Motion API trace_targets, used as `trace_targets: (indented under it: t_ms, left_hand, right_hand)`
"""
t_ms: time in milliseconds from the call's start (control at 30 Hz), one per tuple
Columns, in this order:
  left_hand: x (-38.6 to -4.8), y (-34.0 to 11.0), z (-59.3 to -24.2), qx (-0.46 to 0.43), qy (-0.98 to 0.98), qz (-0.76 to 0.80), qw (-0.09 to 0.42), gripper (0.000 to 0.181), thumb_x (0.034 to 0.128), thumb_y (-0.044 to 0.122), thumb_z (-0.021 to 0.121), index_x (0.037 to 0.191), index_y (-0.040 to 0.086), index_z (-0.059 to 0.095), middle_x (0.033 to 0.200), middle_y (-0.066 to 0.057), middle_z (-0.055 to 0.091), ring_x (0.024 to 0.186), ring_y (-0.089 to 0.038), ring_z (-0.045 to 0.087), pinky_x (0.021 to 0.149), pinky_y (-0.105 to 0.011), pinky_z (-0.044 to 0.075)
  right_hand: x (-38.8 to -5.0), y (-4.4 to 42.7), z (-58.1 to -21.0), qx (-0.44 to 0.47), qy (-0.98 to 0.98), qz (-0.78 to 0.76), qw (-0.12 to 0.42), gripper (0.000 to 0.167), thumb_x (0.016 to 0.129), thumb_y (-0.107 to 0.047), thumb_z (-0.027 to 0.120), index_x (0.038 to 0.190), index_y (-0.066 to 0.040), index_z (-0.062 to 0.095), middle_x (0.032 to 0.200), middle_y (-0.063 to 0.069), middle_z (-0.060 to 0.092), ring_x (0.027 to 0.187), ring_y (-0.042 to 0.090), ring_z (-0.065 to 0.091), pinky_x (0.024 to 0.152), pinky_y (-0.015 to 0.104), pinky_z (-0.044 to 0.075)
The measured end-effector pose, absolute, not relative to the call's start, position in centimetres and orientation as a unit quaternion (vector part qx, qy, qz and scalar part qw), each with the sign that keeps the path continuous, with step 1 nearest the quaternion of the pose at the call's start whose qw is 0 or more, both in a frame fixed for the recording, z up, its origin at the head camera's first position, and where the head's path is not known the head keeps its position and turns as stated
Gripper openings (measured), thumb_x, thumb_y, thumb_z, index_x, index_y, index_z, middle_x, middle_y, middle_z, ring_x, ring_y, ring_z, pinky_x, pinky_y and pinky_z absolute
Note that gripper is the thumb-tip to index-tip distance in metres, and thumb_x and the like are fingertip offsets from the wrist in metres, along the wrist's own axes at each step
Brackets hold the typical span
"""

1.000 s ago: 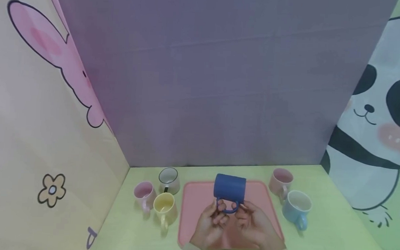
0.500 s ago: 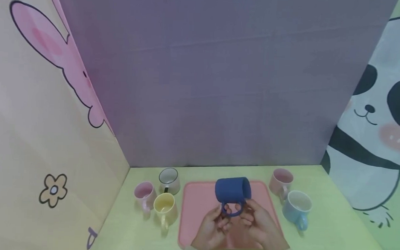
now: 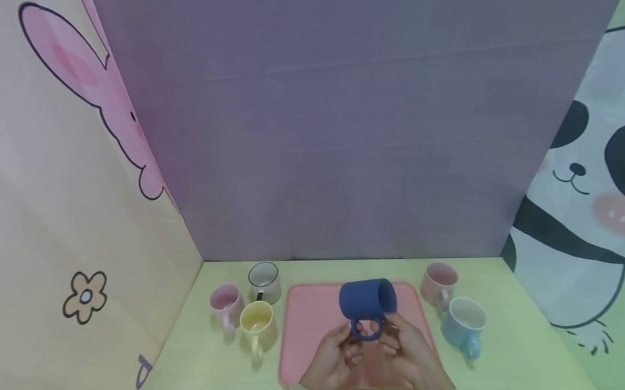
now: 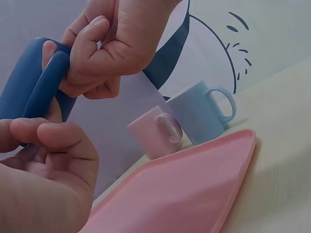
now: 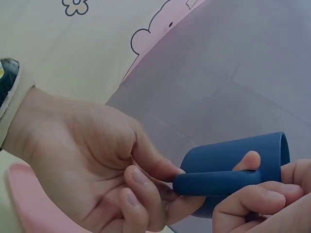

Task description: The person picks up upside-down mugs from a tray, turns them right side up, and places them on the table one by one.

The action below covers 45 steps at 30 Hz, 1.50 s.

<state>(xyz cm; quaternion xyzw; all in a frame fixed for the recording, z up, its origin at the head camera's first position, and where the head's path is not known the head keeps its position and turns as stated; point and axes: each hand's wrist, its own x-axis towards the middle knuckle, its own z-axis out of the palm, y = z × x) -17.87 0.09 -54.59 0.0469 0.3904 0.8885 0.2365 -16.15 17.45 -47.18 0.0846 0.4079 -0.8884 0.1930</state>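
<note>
A dark blue mug (image 3: 362, 299) lies on its side in the air above a pink tray (image 3: 304, 359), its mouth turned to the right and its handle toward me. My left hand (image 3: 330, 361) pinches the handle's left side, thumb and fingers close together there in the right wrist view. Near the rim, my right hand (image 3: 410, 353) grips the mug where the handle joins it. In the left wrist view the right hand's curled fingers hide part of the blue mug (image 4: 36, 82).
Left of the tray stand a pink mug (image 3: 226, 299), a white mug with a dark rim (image 3: 265, 284) and a yellow mug (image 3: 259, 327). On its right are a dusky pink mug (image 3: 437, 287) and a light blue mug (image 3: 462, 323). A grey-purple backdrop (image 3: 347, 132) rises behind the table.
The blue mug has turned so its mouth now shows on the right, and it has shifted slightly right and toward me. Both hands have moved a little with it.
</note>
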Motion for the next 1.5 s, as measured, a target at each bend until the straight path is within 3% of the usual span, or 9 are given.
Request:
trace_targets:
  t_ms: [367, 600, 800, 933, 1033, 1133, 1500]
  left_hand:
    - [-18.0, 0.2, -54.7, 0.043, 0.463, 0.857, 0.225, 0.023, 0.1047, 0.024, 0.054, 0.1, 0.015, 0.074, 0.086, 0.011, 0.069, 0.06, -0.002, 0.043, 0.057, -0.017, 0.039]
    - [-18.0, 0.1, -54.5, 0.044, 0.496, 0.838, 0.222, 0.014, 0.101, 0.019, 0.06, 0.098, 0.016, 0.073, 0.085, 0.012, 0.071, 0.061, -0.001, 0.047, 0.058, -0.015, 0.041]
    - [-18.0, -0.1, -53.6, 0.028, 0.551, 0.814, 0.184, 0.025, 0.099, 0.017, 0.061, 0.112, -0.003, 0.068, 0.089, 0.003, 0.073, 0.057, -0.003, 0.046, 0.055, -0.017, 0.043]
    - [-18.1, -0.5, -53.1, 0.016, 0.594, 0.789, 0.156, 0.032, 0.0986, 0.014, 0.061, 0.119, -0.011, 0.062, 0.09, 0.0, 0.072, 0.057, -0.005, 0.045, 0.056, -0.019, 0.042]
    - [-18.2, -0.8, -53.0, 0.016, 0.618, 0.772, 0.145, 0.031, 0.0985, 0.013, 0.061, 0.118, -0.011, 0.062, 0.087, 0.001, 0.072, 0.058, -0.006, 0.045, 0.056, -0.019, 0.042]
    - [-18.4, -1.2, -53.0, 0.017, 0.641, 0.755, 0.138, 0.028, 0.0984, 0.013, 0.06, 0.115, -0.008, 0.063, 0.085, 0.002, 0.071, 0.06, -0.007, 0.047, 0.058, -0.02, 0.043]
    - [-19.0, -1.9, -53.6, 0.02, 0.666, 0.74, 0.093, 0.024, 0.096, 0.007, 0.06, 0.113, -0.01, 0.063, 0.085, -0.006, 0.071, 0.061, -0.009, 0.048, 0.056, -0.019, 0.043]
  right_hand:
    - [-16.4, 18.3, -47.3, 0.065, 0.46, -0.868, 0.178, 0.027, 0.107, -0.014, 0.044, 0.086, -0.018, 0.061, 0.075, -0.008, 0.06, 0.05, -0.001, 0.033, 0.048, 0.014, 0.028]
    - [-16.2, 19.4, -47.1, 0.045, 0.486, -0.858, 0.161, 0.032, 0.106, -0.012, 0.042, 0.079, -0.02, 0.056, 0.078, -0.007, 0.061, 0.051, -0.001, 0.033, 0.049, 0.013, 0.029]
    - [-16.7, 20.8, -46.8, 0.034, 0.545, -0.83, 0.116, 0.029, 0.105, -0.011, 0.043, 0.081, -0.02, 0.057, 0.074, -0.007, 0.064, 0.048, -0.002, 0.033, 0.046, 0.013, 0.029]
    - [-17.3, 22.4, -46.8, 0.01, 0.556, -0.826, 0.095, 0.036, 0.107, -0.01, 0.04, 0.079, -0.021, 0.06, 0.07, -0.008, 0.066, 0.046, -0.003, 0.03, 0.045, 0.016, 0.021]
    - [-17.5, 23.6, -46.5, 0.001, 0.542, -0.836, 0.079, 0.037, 0.106, -0.008, 0.039, 0.078, -0.021, 0.059, 0.068, -0.008, 0.065, 0.046, -0.001, 0.027, 0.048, 0.024, 0.009]
    - [-17.5, 24.7, -45.9, 0.007, 0.553, -0.831, 0.055, 0.037, 0.104, -0.005, 0.04, 0.075, -0.021, 0.056, 0.065, -0.009, 0.063, 0.045, 0.001, 0.025, 0.051, 0.031, 0.004]
    - [-17.4, 29.0, -45.2, 0.072, 0.626, -0.776, -0.001, 0.037, 0.106, -0.007, 0.04, 0.074, -0.016, 0.056, 0.059, -0.008, 0.06, 0.041, 0.0, 0.031, 0.047, 0.035, 0.013]
